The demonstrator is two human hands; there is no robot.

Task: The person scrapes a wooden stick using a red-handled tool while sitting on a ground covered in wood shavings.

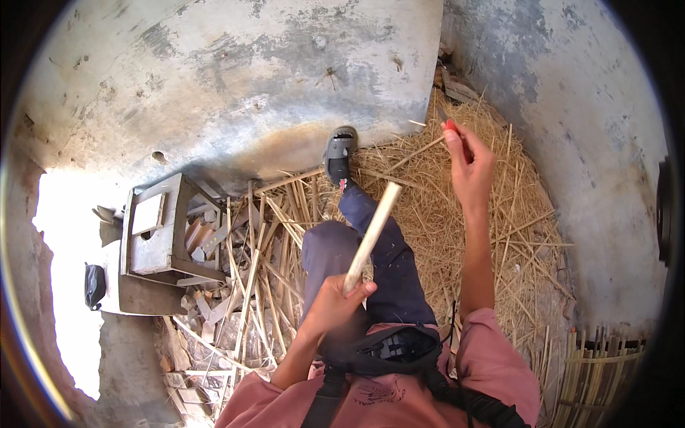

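My left hand [330, 305] is closed around the lower end of a pale wooden stick [374, 234], which slants up and to the right over my legs. Raised out to the right, my right hand [472, 170] grips a small knife [449, 125] by its red handle. Its short dark blade points up and away, well apart from the stick. A small pale sliver [417, 123] shows just left of the knife, against the far wall's lower edge.
Straw and shavings [421, 171] cover the floor ahead and right. At left, a wooden box frame [153, 228] stands beside scattered wood strips [253, 292]. My shoe [340, 153] is near the wall [250, 78]. A slatted bamboo basket [599, 378] sits lower right.
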